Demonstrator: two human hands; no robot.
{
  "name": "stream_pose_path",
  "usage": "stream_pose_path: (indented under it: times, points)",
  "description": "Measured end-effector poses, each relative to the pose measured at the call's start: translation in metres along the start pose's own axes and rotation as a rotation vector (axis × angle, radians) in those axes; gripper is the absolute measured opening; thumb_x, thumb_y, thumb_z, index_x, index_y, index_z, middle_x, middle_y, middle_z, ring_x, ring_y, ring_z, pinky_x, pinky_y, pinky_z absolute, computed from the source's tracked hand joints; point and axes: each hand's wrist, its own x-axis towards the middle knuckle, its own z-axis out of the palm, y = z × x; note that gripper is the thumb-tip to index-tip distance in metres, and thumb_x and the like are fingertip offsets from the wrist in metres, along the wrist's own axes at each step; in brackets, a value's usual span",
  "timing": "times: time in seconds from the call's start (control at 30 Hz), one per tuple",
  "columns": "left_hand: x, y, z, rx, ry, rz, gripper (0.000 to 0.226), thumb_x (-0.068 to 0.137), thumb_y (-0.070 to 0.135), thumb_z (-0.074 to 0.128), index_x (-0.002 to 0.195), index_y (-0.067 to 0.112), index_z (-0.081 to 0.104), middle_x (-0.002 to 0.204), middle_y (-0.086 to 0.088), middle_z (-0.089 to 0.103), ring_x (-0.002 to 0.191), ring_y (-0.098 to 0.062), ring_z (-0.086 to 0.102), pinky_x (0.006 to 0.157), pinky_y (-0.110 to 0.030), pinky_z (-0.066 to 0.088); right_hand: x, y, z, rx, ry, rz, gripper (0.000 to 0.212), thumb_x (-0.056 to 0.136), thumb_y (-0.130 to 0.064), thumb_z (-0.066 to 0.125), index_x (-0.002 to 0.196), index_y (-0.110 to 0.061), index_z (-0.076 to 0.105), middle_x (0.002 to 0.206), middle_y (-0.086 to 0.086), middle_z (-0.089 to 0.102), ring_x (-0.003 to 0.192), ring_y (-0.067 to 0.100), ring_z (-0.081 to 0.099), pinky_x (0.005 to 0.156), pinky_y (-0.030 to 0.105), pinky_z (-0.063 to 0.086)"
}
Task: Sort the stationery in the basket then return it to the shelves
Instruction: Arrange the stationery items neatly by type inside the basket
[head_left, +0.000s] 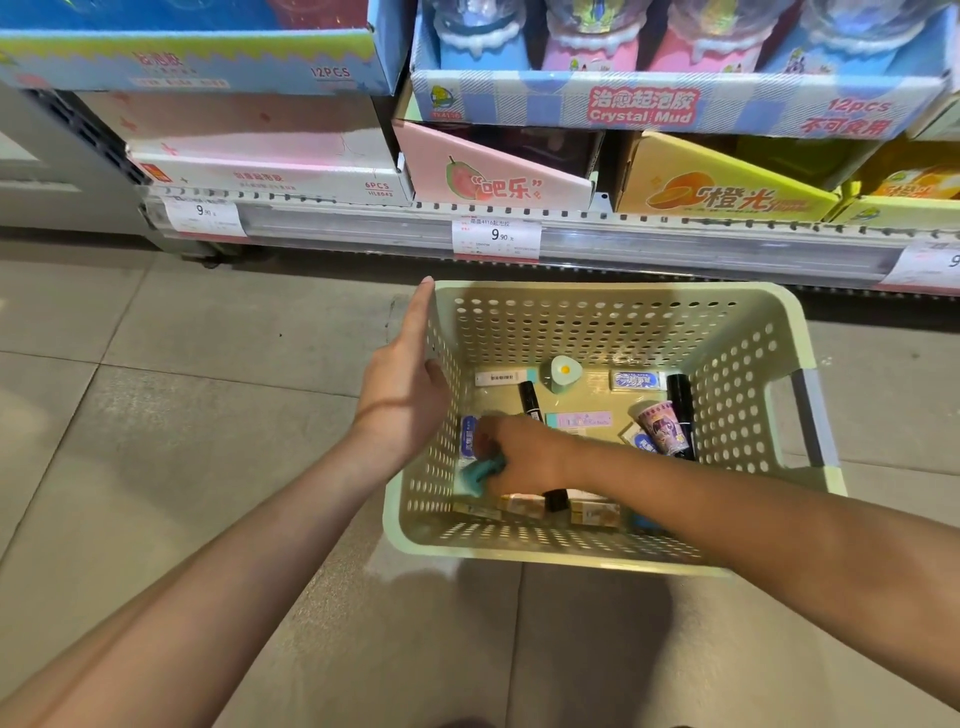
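While the left hand lies flat-fingered on the one basket, the right hand grips a half-hidden teal item beside two black markers.

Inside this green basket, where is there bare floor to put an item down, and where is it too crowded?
Bare floor in the basket lies between the egg-shaped eraser and the white eraser, and just in front of that toward the pink strip. The near edge is crowded with small boxes under the right hand. The left hand steadies the left wall.
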Motion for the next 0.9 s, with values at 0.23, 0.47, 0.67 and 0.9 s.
stream_pose_path:
  times: [0.23, 0.47, 0.67, 0.9]
  points:
    - [-0.002, 0.003, -0.002, 0.004, 0.0, -0.004, 0.077, 0.089, -0.003, 0.041, 0.148, 0.034, 0.009, 0.092, 0.001, 0.053, 0.062, -0.003, 0.044, 0.068, -0.024, 0.037, -0.017, 0.009, -0.022, 0.243, 0.009, 0.066, 0.056, 0.082, -0.008, 0.065, 0.135, -0.012, 0.046, 0.125, 0.007, 0.054, 0.109, 0.02, 0.054, 0.089, 0.025, 0.044]
    - [-0.001, 0.003, -0.001, -0.005, 0.002, -0.02, 0.078, 0.089, -0.002, 0.042, 0.147, 0.038, 0.009, 0.093, 0.0, 0.053, 0.073, -0.014, 0.049, 0.07, -0.026, 0.038, -0.037, 0.023, -0.036, 0.47, 0.096, 0.031, 0.042, 0.077, 0.002, 0.071, 0.115, -0.011, 0.058, 0.107, 0.017, 0.061, 0.095, 0.017, 0.056, 0.086, 0.023, 0.046]
    - [-0.003, 0.005, -0.003, -0.025, -0.005, -0.025, 0.077, 0.09, -0.004, 0.042, 0.148, 0.036, 0.01, 0.092, 0.002, 0.053, 0.064, -0.004, 0.046, 0.072, -0.025, 0.038, -0.052, 0.036, -0.037, 0.421, 0.276, 0.065, 0.041, 0.071, 0.004, 0.074, 0.099, -0.017, 0.053, 0.096, 0.002, 0.063, 0.091, 0.017, 0.059, 0.083, 0.03, 0.048]
    - [-0.002, 0.006, -0.001, -0.027, 0.006, -0.038, 0.077, 0.091, -0.002, 0.043, 0.148, 0.037, 0.01, 0.093, 0.003, 0.053, 0.071, -0.009, 0.048, 0.073, -0.025, 0.04, -0.07, 0.057, -0.05, 0.17, 0.604, 0.215, 0.035, 0.071, -0.009, 0.076, 0.099, -0.016, 0.056, 0.095, -0.001, 0.061, 0.084, 0.017, 0.056, 0.068, 0.024, 0.043]
